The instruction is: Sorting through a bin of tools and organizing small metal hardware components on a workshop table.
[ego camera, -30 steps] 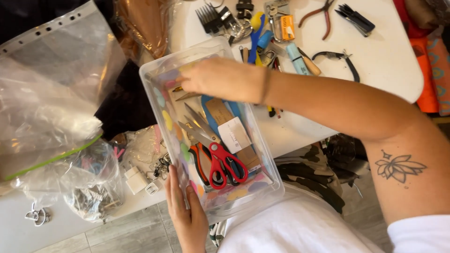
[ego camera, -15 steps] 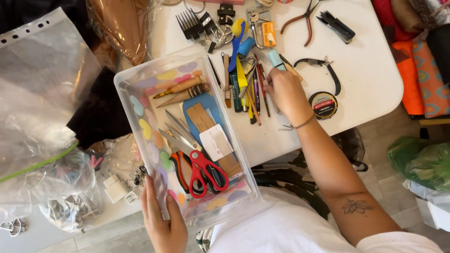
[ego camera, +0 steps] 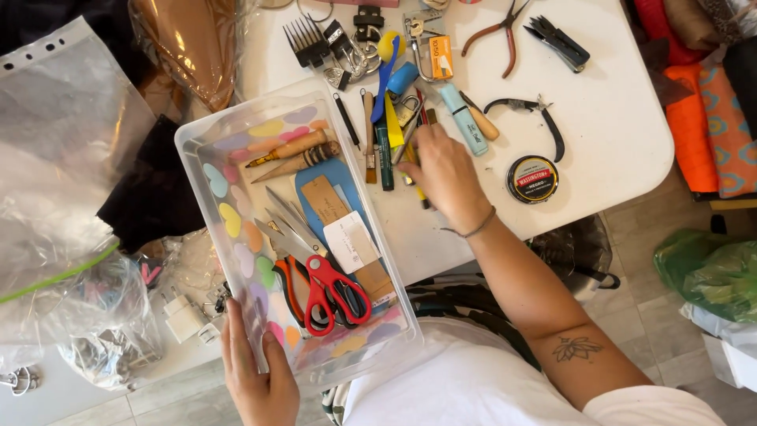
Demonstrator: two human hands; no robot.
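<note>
Head view. The left hand grips the near end wall of a clear plastic bin, its fingers curled over the rim and clamped on it; this steadies the bin, whose near end overhangs the edge of the white tabletop. The bin's long axis runs from the person's lap up and away toward the upper left.

Inside the bin, red-handled scissors lie with handles toward the person and blades pointing up-left, roughly along the bin's long axis. Two wooden-handled tools lie crosswise at the far end.

The right hand rests palm down on a row of small tools just right of the bin. Its fingers close around thin, pencil-like implements, though the fingertips are partly hidden and the exact item pinched cannot be told. These implements lie side by side, long axes running away from the person.

A light blue marker, a round tape measure and red-handled pliers lie apart, further right.
</note>
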